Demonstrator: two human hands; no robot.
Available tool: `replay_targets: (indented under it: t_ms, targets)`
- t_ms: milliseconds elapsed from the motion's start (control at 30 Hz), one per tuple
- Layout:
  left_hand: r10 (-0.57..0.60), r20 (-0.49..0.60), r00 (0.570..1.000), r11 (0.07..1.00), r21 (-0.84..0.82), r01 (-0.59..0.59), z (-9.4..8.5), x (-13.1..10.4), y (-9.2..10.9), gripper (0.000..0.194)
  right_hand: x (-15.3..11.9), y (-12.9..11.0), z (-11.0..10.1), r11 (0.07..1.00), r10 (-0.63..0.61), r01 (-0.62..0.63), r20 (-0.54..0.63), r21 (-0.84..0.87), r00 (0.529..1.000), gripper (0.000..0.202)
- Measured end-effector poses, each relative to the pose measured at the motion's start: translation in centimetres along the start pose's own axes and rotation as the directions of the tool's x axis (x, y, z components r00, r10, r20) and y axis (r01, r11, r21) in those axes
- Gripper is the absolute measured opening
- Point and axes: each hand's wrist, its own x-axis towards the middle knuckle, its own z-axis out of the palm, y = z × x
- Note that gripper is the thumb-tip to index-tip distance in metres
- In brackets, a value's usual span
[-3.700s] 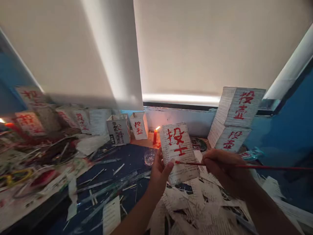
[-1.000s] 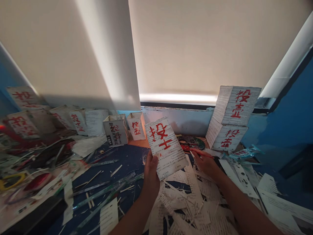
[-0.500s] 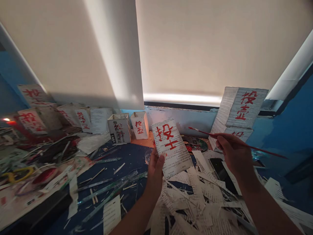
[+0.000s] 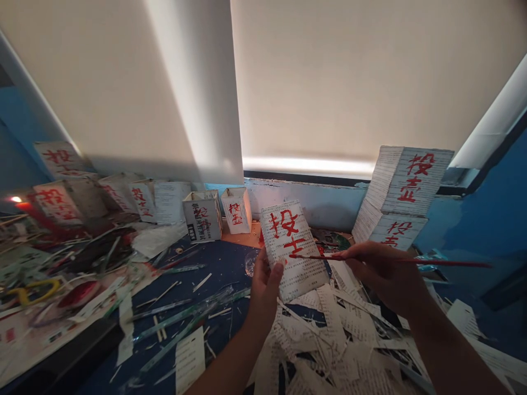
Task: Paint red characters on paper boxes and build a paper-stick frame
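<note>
My left hand [image 4: 265, 282] grips a box covered in printed paper [image 4: 304, 271] by its lower left side, thumb on the front face. Red painted characters fill the upper part of that face, which tilts toward me. Between the fingers of my right hand [image 4: 376, 274] is a thin red-handled paintbrush [image 4: 444, 262], held nearly level. Its tip lies at the painted face, just below the second character; whether it touches is hard to make out. Behind the box and my right hand, a paint palette [image 4: 340, 240] is partly hidden.
Paper-covered boxes with red characters stand at the back, including a small box [image 4: 236, 211] and a tall stack [image 4: 415, 178] at right. A lit red candle [image 4: 31, 207] burns at left. Yellow-handled scissors [image 4: 39, 293] and paper strips [image 4: 346, 340] litter the blue table [image 4: 222, 258].
My right hand has moved left and slightly down, bringing the brush tip from beside the box to its painted face. The box in my left hand has shifted slightly right.
</note>
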Motion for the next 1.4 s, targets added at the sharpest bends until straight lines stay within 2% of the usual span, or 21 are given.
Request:
replay_targets:
  t_ms: [133,333,700,933,1133,1400]
  targets:
    - [0.007,0.013,1.000,1.000,0.030,-0.007,0.1,0.0,0.0,0.077,0.0,0.1,0.0,1.000,0.029,-0.028,0.088,-0.014,0.996,0.009]
    - [-0.002,0.022,1.000,0.995,0.102,0.000,0.1,-0.1,0.3,0.081,0.1,0.2,-0.1,0.999,0.041,-0.038,0.126,-0.030,0.991,0.010]
    - [0.019,0.025,1.000,0.995,0.095,-0.022,-0.2,0.0,0.1,0.079,0.0,-0.7,-0.4,0.990,0.013,-0.008,0.034,-0.139,0.999,0.007]
    - [0.020,0.031,0.999,0.999,0.029,-0.021,-0.3,0.2,-0.1,0.082,0.0,-0.3,-0.8,0.985,-0.013,0.017,0.023,-0.170,1.000,0.010]
    - [0.032,0.026,0.999,0.999,0.040,-0.033,-0.3,0.1,0.0,0.080,0.0,0.2,-1.5,0.978,-0.016,0.019,0.016,-0.207,1.000,0.012]
    - [0.017,0.037,0.999,0.999,0.027,-0.018,-0.3,0.1,-0.1,0.079,0.2,0.2,-2.2,0.970,-0.083,0.084,0.010,-0.227,0.996,0.011]
